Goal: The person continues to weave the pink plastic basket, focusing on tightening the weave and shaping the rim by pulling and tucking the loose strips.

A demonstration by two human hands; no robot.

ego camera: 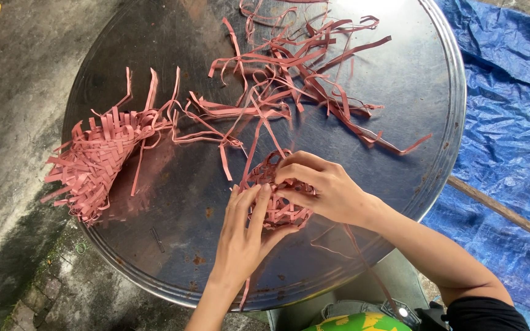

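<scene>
Loose pink strips (pixel 302 67) beyond hands' woven ball (pixel 277 184)

1. Bare metal of the round tray (pixel 173 202) is left open between the woven pink cone (pixel 96 162) at the left and the left hand (pixel 245 236)
2. The far half is crossed by a tangle of loose pink strips (pixel 295 73), by which a straight path across is blocked
3. The near middle is taken up by the small woven ball (pixel 277 190), pressed between the left hand and the right hand (pixel 320 187)
4. A clear band is kept along the right rim, beside the blue tarpaulin (pixel 510 122)
</scene>
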